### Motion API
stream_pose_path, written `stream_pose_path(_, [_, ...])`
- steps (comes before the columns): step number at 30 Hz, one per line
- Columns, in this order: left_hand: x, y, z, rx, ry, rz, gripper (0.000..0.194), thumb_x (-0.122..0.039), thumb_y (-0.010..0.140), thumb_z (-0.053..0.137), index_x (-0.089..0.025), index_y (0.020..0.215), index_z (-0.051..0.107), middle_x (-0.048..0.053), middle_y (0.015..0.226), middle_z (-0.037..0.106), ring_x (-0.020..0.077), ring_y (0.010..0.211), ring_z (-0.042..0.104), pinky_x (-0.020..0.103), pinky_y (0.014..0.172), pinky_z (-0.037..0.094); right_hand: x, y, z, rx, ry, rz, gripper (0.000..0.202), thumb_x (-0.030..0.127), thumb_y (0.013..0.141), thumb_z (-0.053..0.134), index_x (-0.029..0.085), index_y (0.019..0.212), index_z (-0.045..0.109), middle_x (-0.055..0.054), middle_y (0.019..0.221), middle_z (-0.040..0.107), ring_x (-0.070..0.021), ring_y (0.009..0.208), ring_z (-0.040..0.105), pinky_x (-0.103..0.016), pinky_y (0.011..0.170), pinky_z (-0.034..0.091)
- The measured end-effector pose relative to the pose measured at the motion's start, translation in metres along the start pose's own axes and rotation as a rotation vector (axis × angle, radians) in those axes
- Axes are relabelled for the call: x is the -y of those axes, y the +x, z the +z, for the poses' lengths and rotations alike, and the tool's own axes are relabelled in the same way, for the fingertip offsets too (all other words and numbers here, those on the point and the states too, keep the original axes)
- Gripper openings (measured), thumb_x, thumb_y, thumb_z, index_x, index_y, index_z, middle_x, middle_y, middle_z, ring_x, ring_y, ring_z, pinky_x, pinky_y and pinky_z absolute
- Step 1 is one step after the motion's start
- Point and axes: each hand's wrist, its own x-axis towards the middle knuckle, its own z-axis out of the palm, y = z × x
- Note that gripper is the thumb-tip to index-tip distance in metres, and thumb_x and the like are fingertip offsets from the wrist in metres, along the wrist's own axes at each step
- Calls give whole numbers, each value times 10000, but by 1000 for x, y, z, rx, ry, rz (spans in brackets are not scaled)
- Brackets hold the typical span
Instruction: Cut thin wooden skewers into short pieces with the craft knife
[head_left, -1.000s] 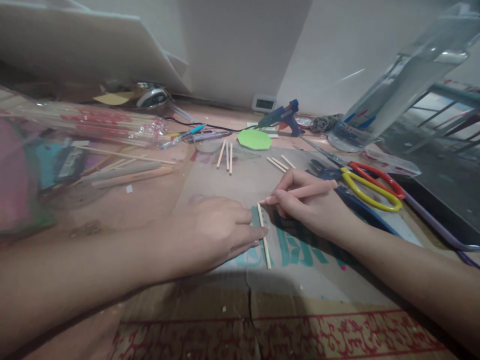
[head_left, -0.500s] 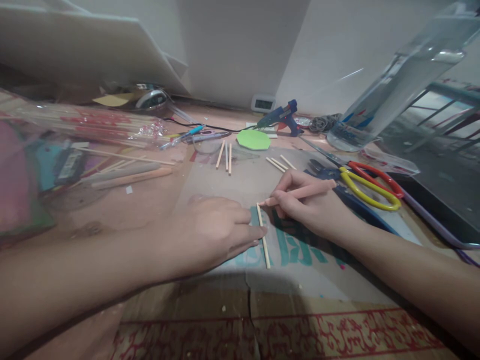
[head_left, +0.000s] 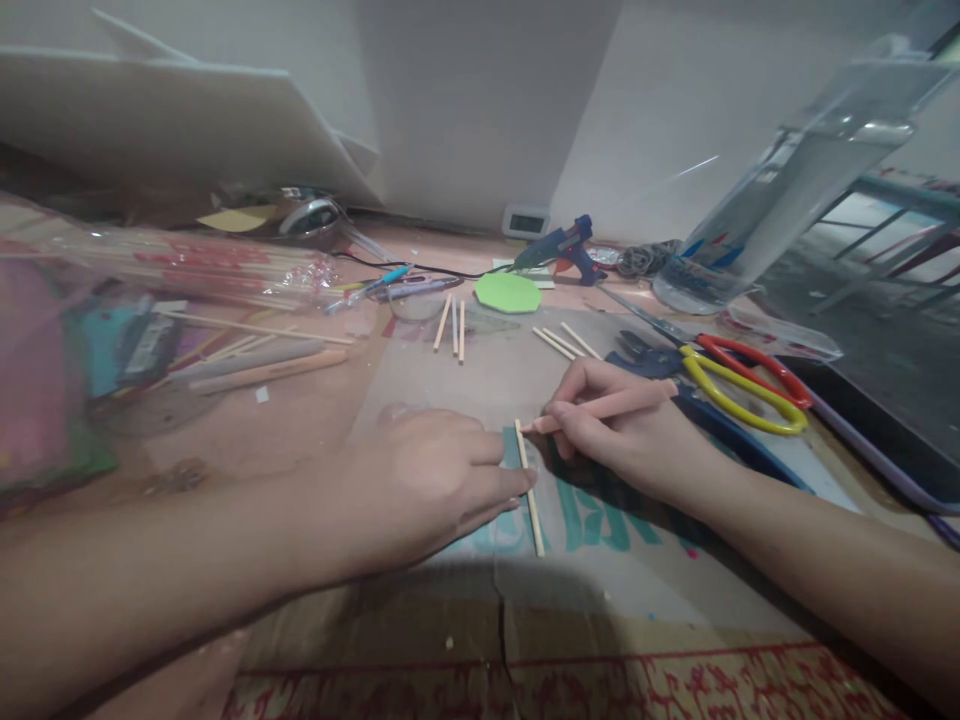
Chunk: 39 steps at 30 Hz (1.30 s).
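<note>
Stick: A pale, slim stick lies on a translucent sheet, crossing beneath the left index fingertip, its far end reaching past that finger toward the right hand and its near end jutting out on the wearer's side.
Left hand: Palm down, fingers stretched and close together, the index fingertip pressing over the stick; whether the thumb clamps it too cannot be told.
Right hand: Thumb and fingers close firmly around a peach pen, gripped in a writing hold.
Pen tip: Ahead of the right fingers, at the stick's far end; actual contact is too fine to make out.
Short sticks: Three lie beyond the left fingers, three more just beyond the right fingers.
Green shape: A flat, many-sided piece rests beyond both sets of fingers, in front of a blue glue gun.
Scissors: Red and yellow handles lie to the right of the right fingers, on the surface side nearest a tall clear bottle.
</note>
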Motion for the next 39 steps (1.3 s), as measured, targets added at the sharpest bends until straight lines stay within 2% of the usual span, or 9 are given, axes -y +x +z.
stream_pose_path(6, [-1, 2, -3, -10, -13, 0, 281, -272, 1064, 468, -223, 1117, 740, 11, 754, 674, 165, 664, 616, 301, 601, 432, -1, -3, -1, 86, 28, -33, 190, 200, 834, 624, 215, 651, 575, -7, 607, 664, -150, 567, 634, -244, 518, 469])
stream_pose_path(15, [-1, 2, -2, -3, 0, -1, 287, -279, 1070, 456, -221, 1129, 732, 6, 748, 666, 174, 670, 604, 316, 589, 386, 0, -1, -2, 64, 17, -36, 218, 183, 848, 613, 210, 634, 582, -12, 602, 658, -150, 565, 632, -250, 513, 458])
stream_pose_path(21, [2, 1, -2, 3, 36, 53, 269, -245, 1053, 479, -212, 1180, 714, 10, 768, 669, 197, 663, 588, 342, 565, 359, 0, -4, -5, 190, 51, -51, 211, 158, 835, 617, 216, 636, 574, -2, 593, 653, -145, 546, 621, -245, 489, 434])
stream_pose_path(27, [1, 0, -4, 12, 24, 46, 271, -212, 1053, 461, -217, 1194, 692, 9, 807, 688, 185, 673, 595, 326, 585, 371, -3, -4, -3, 61, 32, -73, 224, 185, 864, 602, 201, 641, 606, 0, 598, 624, -131, 535, 600, -239, 485, 439])
stream_pose_path(32, [1, 0, -3, -9, -4, 49, 272, -222, 1057, 453, -213, 1146, 710, 13, 809, 703, 175, 678, 608, 314, 603, 396, -3, -3, -2, 81, -8, -109, 257, 185, 876, 597, 193, 619, 616, -15, 622, 638, -134, 560, 623, -242, 515, 468])
stream_pose_path(34, [3, 1, -3, -27, -78, -3, 249, -246, 1051, 483, -212, 1146, 711, 14, 815, 705, 169, 698, 620, 301, 633, 423, -3, -3, -3, 84, 8, -97, 243, 184, 879, 600, 195, 637, 613, -14, 623, 644, -139, 568, 631, -243, 519, 471])
stream_pose_path(37, [9, 3, -2, -43, -210, -175, 242, -225, 1030, 517, -189, 1182, 702, 26, 854, 698, 168, 775, 642, 283, 700, 465, -2, -3, -3, 88, 10, -94, 243, 174, 881, 598, 202, 640, 609, -13, 626, 646, -144, 596, 648, -245, 540, 482])
stream_pose_path(39, [13, 5, -1, -32, -238, -228, 253, -220, 1022, 522, -195, 1187, 713, 40, 888, 679, 180, 819, 636, 288, 719, 473, -2, -3, -3, 87, -9, -110, 276, 160, 878, 588, 204, 607, 605, -21, 640, 648, -144, 610, 653, -246, 550, 484])
